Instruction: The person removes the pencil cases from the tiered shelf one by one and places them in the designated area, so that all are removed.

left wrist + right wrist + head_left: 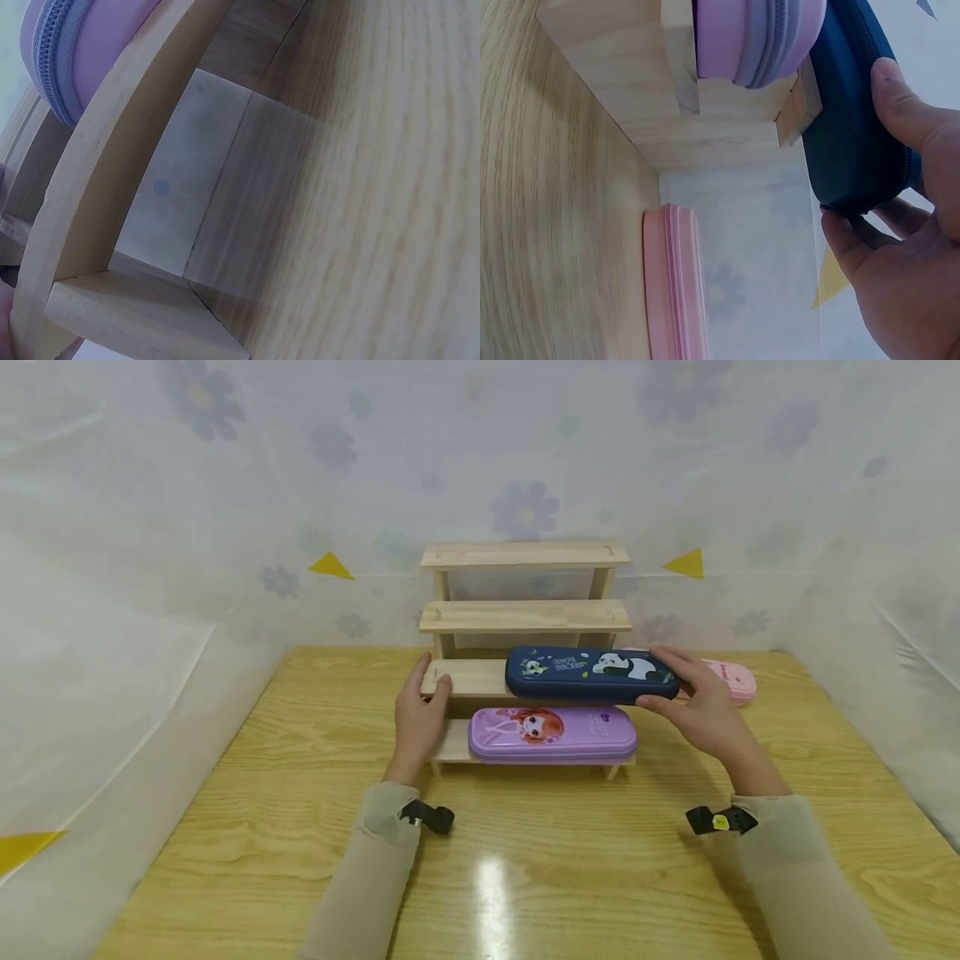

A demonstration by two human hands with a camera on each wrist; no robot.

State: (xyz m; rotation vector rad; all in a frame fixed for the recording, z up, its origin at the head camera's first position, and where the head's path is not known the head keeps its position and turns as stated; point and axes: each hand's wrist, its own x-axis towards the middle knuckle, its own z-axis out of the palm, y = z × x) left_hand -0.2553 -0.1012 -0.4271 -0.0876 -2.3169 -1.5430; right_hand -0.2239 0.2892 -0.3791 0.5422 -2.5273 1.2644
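Note:
A wooden step rack (525,556) with stacked steps stands on the table. In the head view, a navy pencil case (555,675) with pandas lies along the second step from the bottom, jutting past its right end. My right hand (705,710) holds that case by its right end, thumb in front and fingers behind; the right wrist view shows the grip on the navy case (855,127) too. At the same step's left end, my left hand (422,714) grips the rack, thumb at the front. A purple pencil case (577,731) with a red-haired girl rests on the lowest step.
A pink pencil case (738,681) lies on the wood-grain table (300,827) right of the rack, partly behind my right hand. Pale flowered sheeting (480,460) encloses the back and sides, with yellow triangles (686,564) on it.

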